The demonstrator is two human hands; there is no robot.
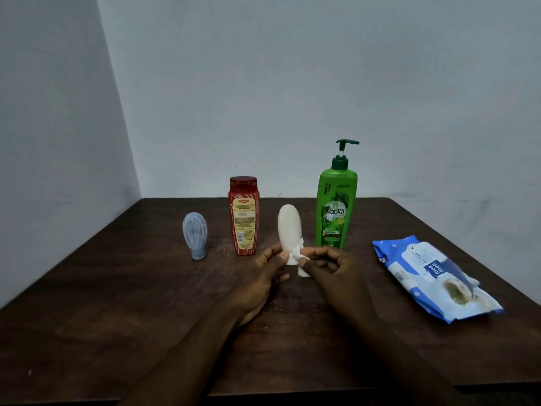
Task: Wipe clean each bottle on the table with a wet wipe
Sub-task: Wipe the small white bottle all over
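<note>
We see both forearms reach in from the bottom edge over a dark wooden table. The left hand curls its fingers and thumb around the lower part of a white bottle, held upright with its cap end down, at the middle of the table. The right hand pinches a white wet wipe against the bottle's narrow base. Behind stand a red bottle and a green pump bottle; a small grey-blue bottle stands at left. A blue wipes pack lies at right, well apart.
</note>
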